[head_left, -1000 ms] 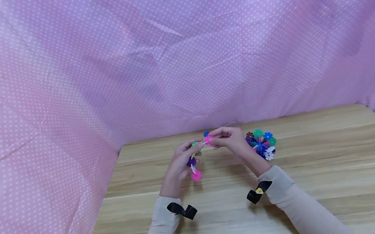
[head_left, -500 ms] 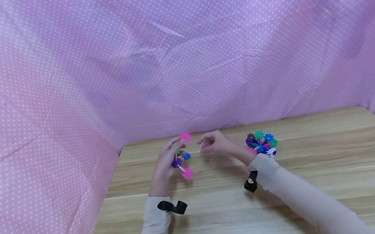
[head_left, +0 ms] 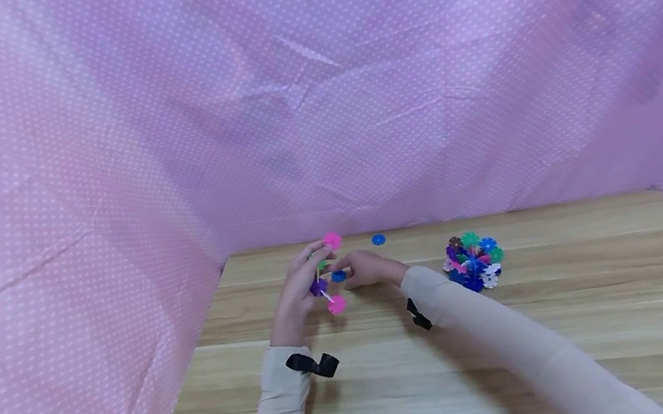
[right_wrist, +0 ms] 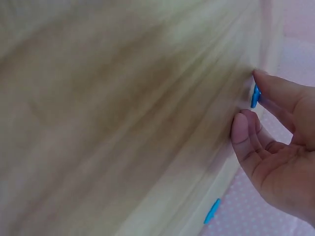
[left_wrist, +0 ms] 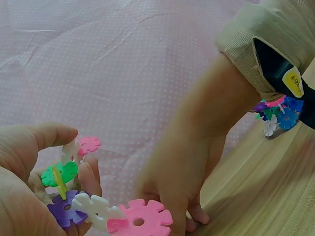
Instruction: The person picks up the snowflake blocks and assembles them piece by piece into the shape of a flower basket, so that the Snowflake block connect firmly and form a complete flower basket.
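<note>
My left hand holds a chain of interlocked plastic snowflake discs. In the left wrist view, the chain runs from a small pink disc through white, green and yellow ones to a purple disc, then white and a large pink disc. My right hand is down at the table beside the chain, fingers bent around a loose blue snowflake disc. In the right wrist view, this blue disc lies between the spread fingertips, with a gap still showing.
Another blue disc lies near the table's back edge. To the right sits a heap of multicoloured snowflake discs on the wooden table. Pink dotted cloth hangs behind and at both sides.
The right hand has left the pink end of the chain and moved left and down to the loose blue disc. My left hand has shifted left with the chain.
</note>
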`<state>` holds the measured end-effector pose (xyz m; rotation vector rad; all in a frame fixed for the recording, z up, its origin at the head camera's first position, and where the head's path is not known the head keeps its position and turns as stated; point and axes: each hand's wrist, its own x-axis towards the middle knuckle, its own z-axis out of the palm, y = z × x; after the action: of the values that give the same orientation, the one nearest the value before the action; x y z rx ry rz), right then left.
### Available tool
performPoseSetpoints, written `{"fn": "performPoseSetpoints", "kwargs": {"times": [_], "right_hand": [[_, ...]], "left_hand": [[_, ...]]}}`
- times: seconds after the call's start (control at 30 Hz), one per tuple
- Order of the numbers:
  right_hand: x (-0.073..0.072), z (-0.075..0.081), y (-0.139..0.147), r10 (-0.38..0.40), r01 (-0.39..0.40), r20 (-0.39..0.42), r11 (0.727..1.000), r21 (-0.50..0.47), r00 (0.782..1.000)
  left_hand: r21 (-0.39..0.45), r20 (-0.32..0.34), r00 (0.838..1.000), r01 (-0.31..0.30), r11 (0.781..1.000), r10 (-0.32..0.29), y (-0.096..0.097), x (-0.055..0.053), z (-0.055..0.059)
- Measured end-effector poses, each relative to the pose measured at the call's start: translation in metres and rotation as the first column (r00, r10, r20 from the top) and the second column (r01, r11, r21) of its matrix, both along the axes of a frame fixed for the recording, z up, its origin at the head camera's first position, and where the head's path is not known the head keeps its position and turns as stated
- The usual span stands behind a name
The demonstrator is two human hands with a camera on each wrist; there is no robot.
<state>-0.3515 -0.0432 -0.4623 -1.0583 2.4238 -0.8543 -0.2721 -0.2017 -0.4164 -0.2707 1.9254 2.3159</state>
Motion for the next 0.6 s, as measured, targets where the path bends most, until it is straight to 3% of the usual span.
{"fn": "performPoseSetpoints", "kwargs": {"times": [0.17,0.33,0.47,0.6], "right_hand": [[0.003,0.005,0.004,-0.017,0.017,-0.013,0.999,0.041,1.000],[0.010,0.012,0.022,-0.043,0.043,0.010,0.998,0.035,0.999],[0.014,0.013,0.041,-0.025,0.026,0.017,1.000,-0.017,1.000],[0.019,0.010,0.061,-0.016,0.024,0.075,0.995,-0.099,0.997]], "left_hand": [[0.043,-0.001,1.000,0.013,0.999,-0.013,0.002,0.000,-0.001],[0.010,0.015,1.000,0.027,1.000,-0.027,0.007,0.002,-0.002],[-0.013,0.033,0.999,0.039,0.999,-0.039,0.011,0.004,-0.004],[-0.029,0.051,0.998,0.038,0.999,-0.036,0.017,0.005,-0.007]]}}
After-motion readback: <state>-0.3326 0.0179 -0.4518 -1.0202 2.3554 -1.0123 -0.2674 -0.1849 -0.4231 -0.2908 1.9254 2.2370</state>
